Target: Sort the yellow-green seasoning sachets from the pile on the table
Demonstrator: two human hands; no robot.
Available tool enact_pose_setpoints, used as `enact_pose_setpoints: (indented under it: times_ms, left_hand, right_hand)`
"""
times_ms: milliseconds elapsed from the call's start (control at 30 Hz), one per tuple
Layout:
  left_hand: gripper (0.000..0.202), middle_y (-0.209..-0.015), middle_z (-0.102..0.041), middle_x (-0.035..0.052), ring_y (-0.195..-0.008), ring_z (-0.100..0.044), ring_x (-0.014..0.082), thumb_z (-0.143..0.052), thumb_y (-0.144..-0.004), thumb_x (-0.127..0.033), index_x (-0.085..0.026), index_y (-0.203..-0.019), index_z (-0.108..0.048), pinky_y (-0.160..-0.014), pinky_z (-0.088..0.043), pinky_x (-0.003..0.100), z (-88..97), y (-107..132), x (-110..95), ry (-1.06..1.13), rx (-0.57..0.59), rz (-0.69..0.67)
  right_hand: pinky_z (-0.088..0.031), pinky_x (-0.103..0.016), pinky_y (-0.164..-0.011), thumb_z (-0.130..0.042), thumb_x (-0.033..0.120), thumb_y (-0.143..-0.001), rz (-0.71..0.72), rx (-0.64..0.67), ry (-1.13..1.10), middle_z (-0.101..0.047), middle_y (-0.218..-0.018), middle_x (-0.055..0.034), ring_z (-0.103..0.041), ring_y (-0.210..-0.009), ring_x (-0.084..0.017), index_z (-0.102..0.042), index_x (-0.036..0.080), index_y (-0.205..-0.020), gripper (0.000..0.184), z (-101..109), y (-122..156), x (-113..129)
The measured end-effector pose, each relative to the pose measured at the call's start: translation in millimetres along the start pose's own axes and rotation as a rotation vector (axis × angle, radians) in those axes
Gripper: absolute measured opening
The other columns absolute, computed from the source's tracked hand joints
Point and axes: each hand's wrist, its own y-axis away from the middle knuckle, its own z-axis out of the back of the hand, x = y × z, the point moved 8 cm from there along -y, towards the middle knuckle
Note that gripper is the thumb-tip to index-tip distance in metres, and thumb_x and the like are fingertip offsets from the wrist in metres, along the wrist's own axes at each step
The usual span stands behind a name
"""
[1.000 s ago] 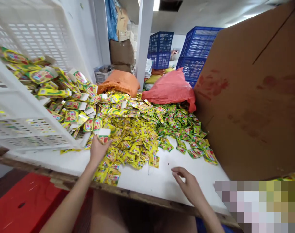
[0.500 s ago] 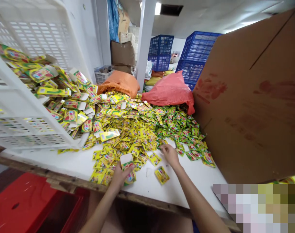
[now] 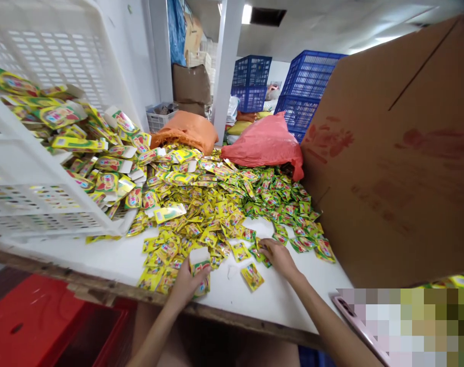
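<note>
My left hand [image 3: 185,281] is closed around a small yellow, green and red carton [image 3: 200,270], its white end flap standing open at the top. To the right, the fingers of my right hand [image 3: 279,256] pinch the edge of a small yellow sachet [image 3: 258,243] low over the white tabletop. Green sachets [image 3: 255,253] lie right under those fingers. Between my hands, a loose yellow sachet [image 3: 252,277] rests flat, with another yellow sachet [image 3: 240,251] just beyond it. A heap of yellow sachets [image 3: 216,210] spreads ahead, bordered on the right by a heap of green sachets [image 3: 279,196].
A tipped white plastic crate [image 3: 52,168] spills cartons from the left. An orange sack [image 3: 189,128] and a red sack [image 3: 266,140] lie behind the heaps. A big cardboard box [image 3: 392,168] walls off the right. A red stool [image 3: 36,321] stands below the table's front edge [image 3: 113,288].
My right hand has drawn back towards me and to the right, and several green sachets have come away from the heap with it. My left hand keeps the carton in nearly the same place.
</note>
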Motion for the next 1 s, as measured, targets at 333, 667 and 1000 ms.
enact_pose_setpoints:
  times_ms: [333, 667, 1000]
  left_hand:
    - [0.04, -0.082, -0.069, 0.0084, -0.072, -0.063, 0.0196, -0.068, -0.061, -0.037, -0.011, -0.089, -0.058, -0.067, -0.049, 0.029, -1.8, 0, 8, 0.009, 0.052, 0.039]
    - [0.039, -0.084, -0.069, 0.0093, -0.074, -0.063, 0.0205, -0.071, -0.06, -0.036, -0.01, -0.088, -0.062, -0.066, -0.049, 0.028, -13.0, -1, 20, 0.077, 0.186, 0.098]
    - [0.035, -0.071, -0.068, 0.0083, -0.065, -0.061, 0.018, -0.071, -0.06, -0.035, -0.009, -0.083, -0.064, -0.064, -0.047, 0.028, -41.7, 7, 10, 0.221, 0.41, 0.128]
  right_hand:
    - [-0.036, -0.036, -0.083, -0.039, 0.018, -0.083, -0.107, -0.116, 0.253, -0.059, -0.091, -0.0145, -0.053, -0.094, -0.026, -0.056, 0.012, -0.085, 0.018, 21, 17, 15]
    - [-0.038, -0.027, -0.068, -0.056, 0.015, -0.072, -0.155, 0.002, 0.237, -0.061, -0.087, -0.0118, -0.056, -0.082, -0.023, -0.053, 0.012, -0.093, 0.022, -15, 11, 48]
    - [-0.04, -0.028, -0.066, -0.04, 0.029, -0.083, -0.206, -0.118, -0.012, -0.061, -0.086, -0.0082, -0.058, -0.078, -0.021, -0.048, 0.017, -0.095, 0.019, 11, 11, 14]
